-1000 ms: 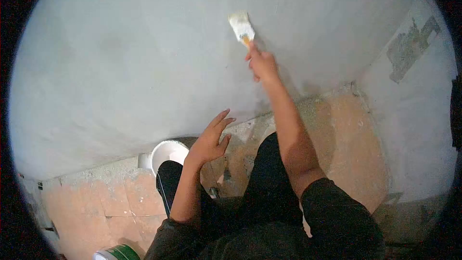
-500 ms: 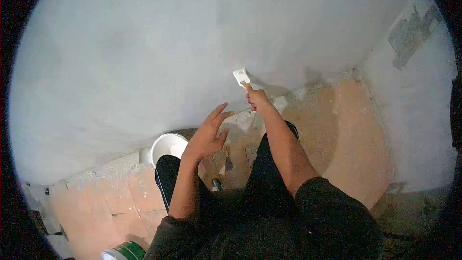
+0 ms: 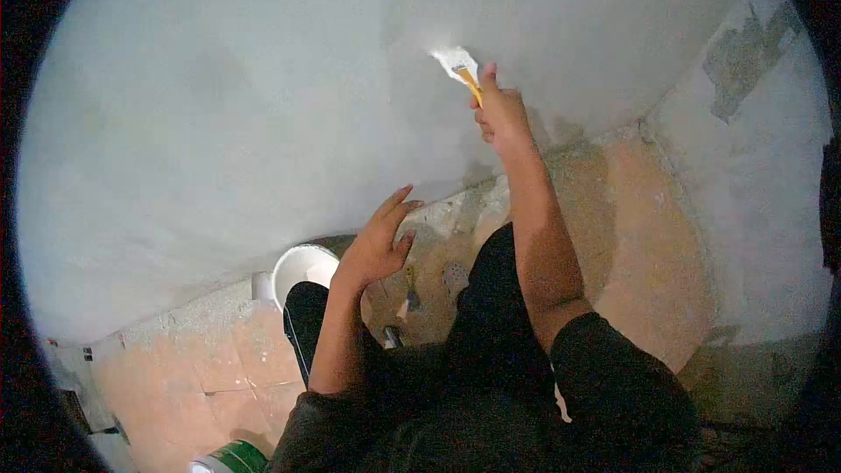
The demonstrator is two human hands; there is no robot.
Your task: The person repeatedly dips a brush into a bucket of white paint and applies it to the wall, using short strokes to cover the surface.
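My right hand (image 3: 503,114) is wrapped round the yellow handle of a putty knife (image 3: 471,83), whose blade carries white paste and lies at the grey-white wall (image 3: 263,96). My left hand (image 3: 378,245) holds nothing, its fingers spread, low and near the foot of the wall. Just left of that hand stands a white bucket (image 3: 280,278) with white material inside, partly hidden by my knee.
A green and white bucket (image 3: 241,457) sits at the lower left on the tiled floor (image 3: 188,368). Between my legs lies another scraper (image 3: 412,293). The side wall at right has a rough grey patch (image 3: 740,70).
My right hand has moved up along the wall with the putty knife, the arm now stretched further. My left hand has hardly moved.
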